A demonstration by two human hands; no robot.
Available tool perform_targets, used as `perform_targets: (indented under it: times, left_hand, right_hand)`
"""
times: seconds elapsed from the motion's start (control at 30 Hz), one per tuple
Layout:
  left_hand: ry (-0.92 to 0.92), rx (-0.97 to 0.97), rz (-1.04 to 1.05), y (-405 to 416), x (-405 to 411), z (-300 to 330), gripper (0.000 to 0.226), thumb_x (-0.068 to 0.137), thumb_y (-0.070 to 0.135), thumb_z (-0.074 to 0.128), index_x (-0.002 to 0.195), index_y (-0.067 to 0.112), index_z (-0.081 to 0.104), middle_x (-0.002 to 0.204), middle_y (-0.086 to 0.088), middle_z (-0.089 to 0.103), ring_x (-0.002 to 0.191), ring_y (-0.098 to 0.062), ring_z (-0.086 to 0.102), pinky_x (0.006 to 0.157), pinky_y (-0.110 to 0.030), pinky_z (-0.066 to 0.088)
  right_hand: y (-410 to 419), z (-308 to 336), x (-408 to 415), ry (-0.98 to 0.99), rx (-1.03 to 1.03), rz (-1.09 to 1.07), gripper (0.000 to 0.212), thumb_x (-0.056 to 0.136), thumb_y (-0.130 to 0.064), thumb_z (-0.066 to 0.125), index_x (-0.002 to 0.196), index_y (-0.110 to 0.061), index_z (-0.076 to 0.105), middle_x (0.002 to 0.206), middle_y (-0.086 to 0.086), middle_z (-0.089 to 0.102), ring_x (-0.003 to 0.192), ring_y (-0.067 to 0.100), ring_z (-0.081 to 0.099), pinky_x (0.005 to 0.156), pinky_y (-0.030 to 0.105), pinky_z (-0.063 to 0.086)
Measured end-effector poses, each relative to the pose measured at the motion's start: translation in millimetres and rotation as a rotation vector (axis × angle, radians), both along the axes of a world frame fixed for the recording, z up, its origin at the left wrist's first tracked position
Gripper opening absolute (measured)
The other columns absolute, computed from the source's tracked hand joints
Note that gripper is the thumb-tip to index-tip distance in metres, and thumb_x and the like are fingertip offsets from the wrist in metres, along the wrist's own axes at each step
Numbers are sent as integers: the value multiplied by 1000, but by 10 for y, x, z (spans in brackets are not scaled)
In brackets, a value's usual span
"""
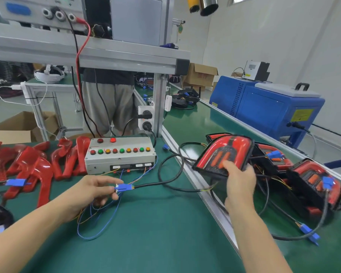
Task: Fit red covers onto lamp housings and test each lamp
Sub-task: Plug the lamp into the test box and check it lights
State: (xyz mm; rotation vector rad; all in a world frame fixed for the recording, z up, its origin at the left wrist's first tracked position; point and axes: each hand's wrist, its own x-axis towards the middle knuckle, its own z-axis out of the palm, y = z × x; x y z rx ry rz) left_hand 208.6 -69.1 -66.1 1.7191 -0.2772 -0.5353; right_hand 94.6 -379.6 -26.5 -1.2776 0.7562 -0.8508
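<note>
My right hand (pixel 239 180) grips a lamp (pixel 222 152) with its red cover on, held tilted above the belt's aluminium edge. Its black cable (pixel 165 181) runs left to a blue connector (pixel 120 187), which my left hand (pixel 96 191) pinches over the green mat. Thin coloured wires lead from the connector to the grey test box (pixel 120 155) with its row of red, green and orange buttons. Several loose red covers (pixel 37 164) lie at the left. Two more covered lamps (pixel 315 180) with blue plugs sit on the belt at the right.
A blue machine (pixel 268 107) stands beyond the green conveyor belt (pixel 195 119). A power supply with red and black leads sits on the aluminium shelf (pixel 87 54) overhead. A person stands behind the bench. Cardboard boxes sit at left and far back.
</note>
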Motion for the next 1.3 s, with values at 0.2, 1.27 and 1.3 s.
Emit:
perform_targets:
  times: [0.2, 1.27, 1.3]
  left_hand:
    - [-281, 207, -215, -357, -129, 33, 23, 89, 8, 63, 97, 26, 74, 78, -4, 72, 56, -10, 48, 51, -16, 38]
    - [-792, 1249, 382, 36, 624, 210, 53, 84, 19, 56, 134, 34, 50, 137, -1, 46, 122, -25, 40, 104, -42, 22]
    - [-792, 1271, 378, 33, 625, 220, 52, 85, 20, 55, 135, 35, 49, 138, 0, 45, 124, -24, 38, 105, -42, 20]
  right_hand:
    - [144, 160, -45, -182, 277, 410, 17, 89, -2, 53, 100, -8, 64, 79, -1, 75, 69, 11, 69, 65, 27, 54]
    - [412, -509, -37, -2, 239, 422, 45, 102, -45, 31, 124, -17, 59, 108, 8, 72, 104, 24, 68, 93, 42, 52]
    - [403, -527, -36, -9, 238, 424, 44, 102, -45, 32, 124, -18, 59, 107, 7, 73, 103, 23, 68, 89, 39, 54]
